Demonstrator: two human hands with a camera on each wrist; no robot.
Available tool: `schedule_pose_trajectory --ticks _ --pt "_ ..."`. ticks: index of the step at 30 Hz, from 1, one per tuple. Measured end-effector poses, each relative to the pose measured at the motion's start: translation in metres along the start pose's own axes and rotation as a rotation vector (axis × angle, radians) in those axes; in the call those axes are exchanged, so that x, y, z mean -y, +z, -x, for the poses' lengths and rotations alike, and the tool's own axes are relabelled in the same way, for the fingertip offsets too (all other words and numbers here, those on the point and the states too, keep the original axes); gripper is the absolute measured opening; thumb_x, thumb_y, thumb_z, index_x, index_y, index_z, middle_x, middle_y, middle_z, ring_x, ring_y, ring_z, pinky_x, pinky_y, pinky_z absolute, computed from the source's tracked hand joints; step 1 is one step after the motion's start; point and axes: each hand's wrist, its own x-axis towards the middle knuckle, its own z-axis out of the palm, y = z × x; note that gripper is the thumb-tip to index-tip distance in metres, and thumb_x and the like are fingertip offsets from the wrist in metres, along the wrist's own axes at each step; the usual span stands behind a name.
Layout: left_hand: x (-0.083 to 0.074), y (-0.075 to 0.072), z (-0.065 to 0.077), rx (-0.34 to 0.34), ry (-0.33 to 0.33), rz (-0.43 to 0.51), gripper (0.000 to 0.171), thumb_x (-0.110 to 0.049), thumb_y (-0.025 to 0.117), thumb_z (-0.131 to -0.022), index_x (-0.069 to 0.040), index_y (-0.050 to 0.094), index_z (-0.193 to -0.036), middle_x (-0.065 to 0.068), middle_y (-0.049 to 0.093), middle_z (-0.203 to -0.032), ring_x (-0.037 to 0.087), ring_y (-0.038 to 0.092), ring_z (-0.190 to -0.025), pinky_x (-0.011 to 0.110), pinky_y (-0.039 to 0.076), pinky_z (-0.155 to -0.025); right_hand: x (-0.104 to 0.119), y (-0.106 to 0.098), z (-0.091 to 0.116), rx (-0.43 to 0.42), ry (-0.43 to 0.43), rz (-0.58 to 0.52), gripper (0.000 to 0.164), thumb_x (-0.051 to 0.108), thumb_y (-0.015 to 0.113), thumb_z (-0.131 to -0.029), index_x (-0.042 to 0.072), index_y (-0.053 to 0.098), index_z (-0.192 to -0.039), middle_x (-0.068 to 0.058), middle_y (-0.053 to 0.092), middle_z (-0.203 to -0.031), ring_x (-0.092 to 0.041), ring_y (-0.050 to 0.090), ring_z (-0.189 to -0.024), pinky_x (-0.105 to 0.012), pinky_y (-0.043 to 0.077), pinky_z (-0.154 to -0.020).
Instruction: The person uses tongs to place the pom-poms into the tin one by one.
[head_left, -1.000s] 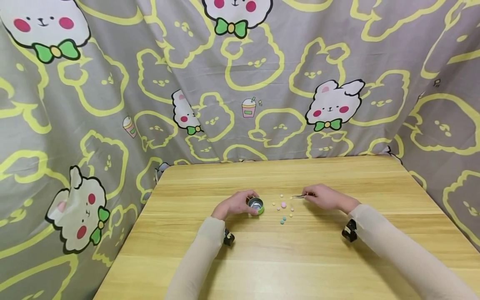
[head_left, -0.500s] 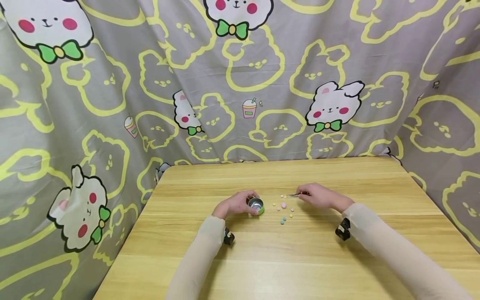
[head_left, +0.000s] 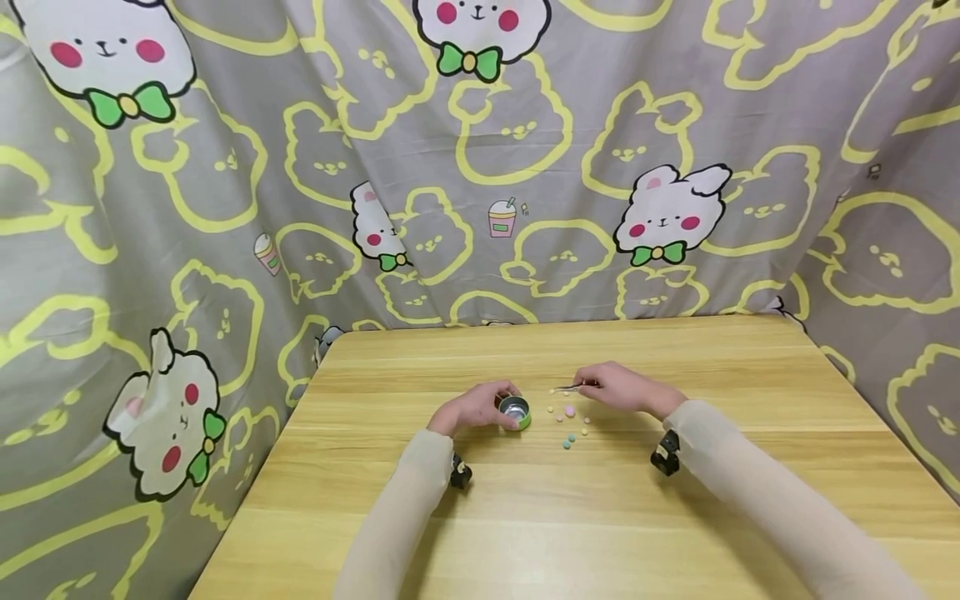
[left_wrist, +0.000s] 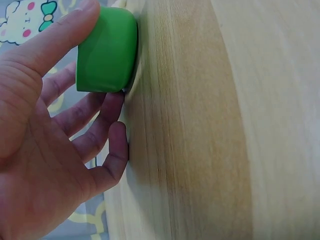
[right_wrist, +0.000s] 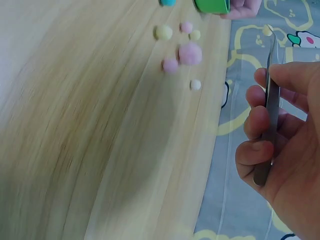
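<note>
My left hand (head_left: 474, 406) holds a small round green cup (left_wrist: 107, 50) by its sides, thumb on one side and fingers on the other. The cup stands upright on the table, and its inside looks metallic in the head view. My right hand (head_left: 618, 387) grips metal tweezers (right_wrist: 272, 107) between thumb and curled fingers. At the tweezers' tips sits a pale yellow ball (right_wrist: 267, 30), held above the table. Between the hands lie several small, soft-looking balls: a larger pink ball (right_wrist: 190, 53), a white ball (right_wrist: 195, 84), a yellow ball (right_wrist: 163, 32) and a blue ball (head_left: 572, 437) among them.
A light wooden table (head_left: 480, 533) lies under both arms. Its far edge meets a grey curtain (head_left: 555, 192) printed with yellow outlines and rabbit faces, which also hangs along the left and right sides.
My right hand has moved left with the tweezers and the yellow ball, past the white ball toward the cup. My left hand and the cup stay in place.
</note>
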Motion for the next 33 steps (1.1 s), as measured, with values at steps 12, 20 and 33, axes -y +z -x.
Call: schedule_pose_trajectory --ticks 12,20,33 --pt "0.001 0.0 0.0 0.005 0.015 0.0 0.044 -0.02 0.081 -0.076 -0.017 0.057 -0.112 0.0 0.058 -0.105 0.014 0.054 -0.096 0.032 0.041 -0.087 0.01 0.013 -0.018 0.03 -0.027 0.002 0.017 0.013 0.051 -0.097 0.005 0.066 -0.1 -0.007 0.063 -0.084 -0.009 0.046 -0.063 -0.028 0.039 -0.06" --pt "0.004 -0.001 -0.003 0.007 0.029 0.006 0.043 -0.023 0.081 -0.076 -0.018 0.057 -0.112 -0.002 0.058 -0.103 0.014 0.054 -0.096 0.032 0.041 -0.087 0.013 0.019 -0.028 0.046 -0.058 -0.003 0.016 0.011 0.051 -0.096 0.003 0.065 -0.099 -0.005 0.063 -0.079 -0.007 0.053 -0.066 -0.028 0.043 -0.064" --pt "0.003 0.0 -0.002 0.009 0.03 0.034 0.044 -0.02 0.081 -0.076 -0.017 0.057 -0.112 0.0 0.058 -0.104 0.015 0.055 -0.095 0.032 0.042 -0.086 0.023 0.024 -0.035 0.063 -0.057 0.001 0.015 0.01 0.052 -0.095 0.001 0.064 -0.097 -0.007 0.063 -0.077 -0.005 0.051 -0.058 -0.027 0.043 -0.064"
